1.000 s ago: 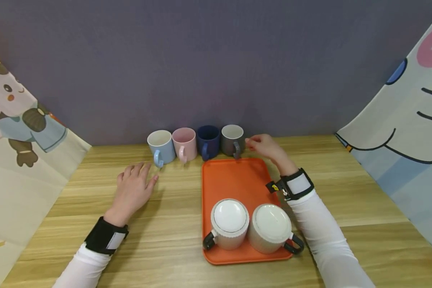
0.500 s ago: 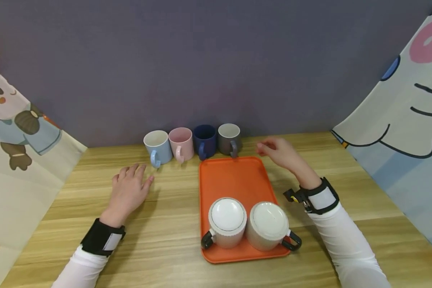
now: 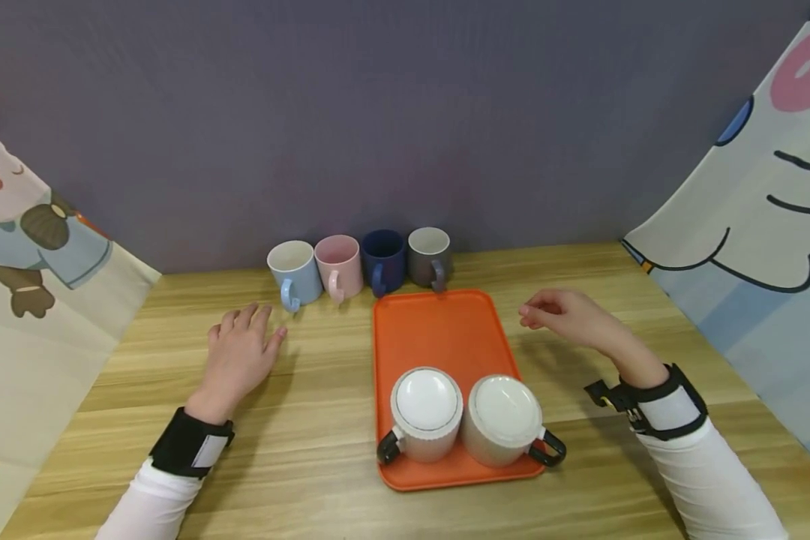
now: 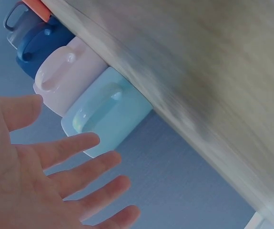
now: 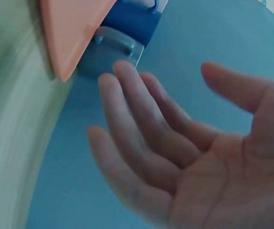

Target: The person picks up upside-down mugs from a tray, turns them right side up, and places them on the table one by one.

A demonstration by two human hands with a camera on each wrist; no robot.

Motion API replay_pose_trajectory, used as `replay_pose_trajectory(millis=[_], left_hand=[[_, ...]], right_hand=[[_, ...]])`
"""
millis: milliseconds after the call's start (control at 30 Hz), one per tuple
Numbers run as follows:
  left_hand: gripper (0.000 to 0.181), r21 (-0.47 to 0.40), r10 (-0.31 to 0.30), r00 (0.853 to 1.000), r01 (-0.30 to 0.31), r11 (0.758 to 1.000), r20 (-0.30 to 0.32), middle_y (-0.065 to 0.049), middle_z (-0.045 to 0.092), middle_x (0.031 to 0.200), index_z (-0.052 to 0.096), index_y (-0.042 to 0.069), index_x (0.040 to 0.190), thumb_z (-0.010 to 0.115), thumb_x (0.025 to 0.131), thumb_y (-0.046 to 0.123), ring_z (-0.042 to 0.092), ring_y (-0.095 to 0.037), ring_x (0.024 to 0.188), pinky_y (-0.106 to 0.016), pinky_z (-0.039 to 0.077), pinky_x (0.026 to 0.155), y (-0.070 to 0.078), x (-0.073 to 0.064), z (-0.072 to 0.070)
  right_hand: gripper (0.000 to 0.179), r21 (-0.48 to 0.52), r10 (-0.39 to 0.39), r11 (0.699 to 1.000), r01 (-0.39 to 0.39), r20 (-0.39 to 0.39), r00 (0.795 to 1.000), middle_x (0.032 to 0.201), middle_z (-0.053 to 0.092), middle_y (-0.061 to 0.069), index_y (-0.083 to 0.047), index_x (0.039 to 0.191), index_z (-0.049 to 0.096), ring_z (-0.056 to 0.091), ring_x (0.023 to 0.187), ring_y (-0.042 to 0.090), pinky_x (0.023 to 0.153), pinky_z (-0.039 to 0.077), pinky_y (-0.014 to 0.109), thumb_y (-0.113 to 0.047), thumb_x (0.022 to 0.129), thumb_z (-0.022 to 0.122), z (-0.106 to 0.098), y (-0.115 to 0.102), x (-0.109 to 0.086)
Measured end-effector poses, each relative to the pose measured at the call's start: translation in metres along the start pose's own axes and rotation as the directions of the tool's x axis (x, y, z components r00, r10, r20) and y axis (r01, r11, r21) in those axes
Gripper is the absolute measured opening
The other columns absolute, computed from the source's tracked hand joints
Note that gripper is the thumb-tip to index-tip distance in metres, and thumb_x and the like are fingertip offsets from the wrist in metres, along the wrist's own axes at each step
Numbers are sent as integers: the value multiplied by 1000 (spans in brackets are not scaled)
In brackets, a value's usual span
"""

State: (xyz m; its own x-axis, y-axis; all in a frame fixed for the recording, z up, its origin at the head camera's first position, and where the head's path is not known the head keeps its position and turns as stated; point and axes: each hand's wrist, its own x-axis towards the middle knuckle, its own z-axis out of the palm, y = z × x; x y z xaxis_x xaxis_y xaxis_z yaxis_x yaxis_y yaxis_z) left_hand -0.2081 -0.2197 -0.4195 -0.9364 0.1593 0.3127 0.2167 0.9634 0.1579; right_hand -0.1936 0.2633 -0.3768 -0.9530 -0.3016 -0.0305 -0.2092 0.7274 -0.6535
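1. Head view: the left hand (image 3: 239, 360), fingers extended and spread, grips nothing; it lies low by the table surface.
2. The right hand (image 3: 567, 319) is likewise unclasped, fingers gently bent and holding nothing, its shadow falling on the table.
3. Nearest the left hand, at its 1 o'clock, an upright, glossy light blue mug (image 3: 302, 279) stands just beyond the fingertips.
4. From that mug toward 3 o'clock run an upright pink mug (image 3: 346, 271), a navy blue mug (image 3: 391, 270) and a dark grey mug (image 3: 421, 264), the last at the right hand's 10 o'clock.
5. At the right hand's 9 o'clock lies a rounded rectangular orange tray (image 3: 439, 326).
6. Its near end bears two pale cylindrical mugs with black handles: the left pale mug (image 3: 427, 409) points its handle to 8 o'clock, the right pale mug (image 3: 502, 420) to 4 o'clock.
7. Under everything is a wood-grain table (image 3: 297, 420); a grey-purple backdrop (image 3: 405, 120) rises at 12 o'clock.
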Motion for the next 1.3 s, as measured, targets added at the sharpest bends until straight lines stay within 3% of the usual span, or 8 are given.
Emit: replay_pose_trajectory(millis=[267, 433, 667, 800, 1033, 1167, 1300], left_hand=[[52, 4, 0, 1000, 0, 1000, -1, -30, 42, 137, 46, -3, 134, 49, 97, 34, 35, -51, 122, -66, 27, 91, -1, 0, -1], [52, 0, -10, 1000, 10, 1000, 14, -30, 42, 137, 45, -3, 134, 49, 97, 33, 34, -51, 122, -66, 26, 91, 0, -1, -1], [52, 0, -17, 1000, 17, 1000, 15, -31, 41, 138, 45, -3, 134, 48, 98, 33, 34, -52, 123, -66, 26, 91, 0, -1, -4], [51, 7, -20, 1000, 20, 1000, 11, -31, 41, 138, 46, -3, 134, 48, 98, 34, 34, -51, 123, -66, 26, 91, 0, -1, -5], [52, 17, -20, 1000, 20, 1000, 8, -30, 41, 137, 46, -3, 134, 47, 98, 35, 34, -52, 123, -67, 26, 90, -2, 0, -3], [52, 19, -24, 1000, 24, 1000, 10, -30, 41, 138, 45, -2, 134, 47, 98, 35, 34, -51, 123, -67, 26, 91, -1, 0, -3], [53, 17, -24, 1000, 24, 1000, 17, -30, 41, 138, 45, -3, 135, 48, 98, 35, 33, -51, 123, -67, 26, 91, -1, 0, -4]], right_hand=[[38, -65, 13, 998, -2, 173, 985, 98, 70, 4, -4, 110, 64, 64, 92, 19, 78, 50, 34, -38, 94, 56, -8, 12, -24], [37, -67, 35, 998, -21, 213, 976, 98, 69, 3, -5, 109, 64, 62, 92, 16, 76, 49, 33, -39, 94, 56, -8, 16, -36], [28, -46, -50, 997, 66, 279, 959, 94, 68, -1, -10, 103, 67, 60, 83, 7, 69, 49, 24, -35, 93, 59, -5, 18, -49], [23, 2, -122, 991, 131, 373, 920, 94, 70, -1, -13, 101, 67, 63, 84, 5, 70, 52, 23, -33, 93, 60, -3, 18, -55], [16, 110, -301, 952, 284, 489, 819, 91, 70, -12, -15, 98, 72, 64, 84, 1, 68, 53, 24, -27, 89, 66, 4, 13, -60], [12, 221, -341, 939, 261, 529, 777, 86, 71, -10, -15, 95, 74, 64, 76, -1, 65, 54, 24, -22, 86, 69, 12, 13, -58], [9, 287, -359, 930, 230, 571, 738, 73, 64, -15, -14, 86, 74, 50, 62, -9, 53, 45, 15, -21, 86, 69, 21, 14, -54]])
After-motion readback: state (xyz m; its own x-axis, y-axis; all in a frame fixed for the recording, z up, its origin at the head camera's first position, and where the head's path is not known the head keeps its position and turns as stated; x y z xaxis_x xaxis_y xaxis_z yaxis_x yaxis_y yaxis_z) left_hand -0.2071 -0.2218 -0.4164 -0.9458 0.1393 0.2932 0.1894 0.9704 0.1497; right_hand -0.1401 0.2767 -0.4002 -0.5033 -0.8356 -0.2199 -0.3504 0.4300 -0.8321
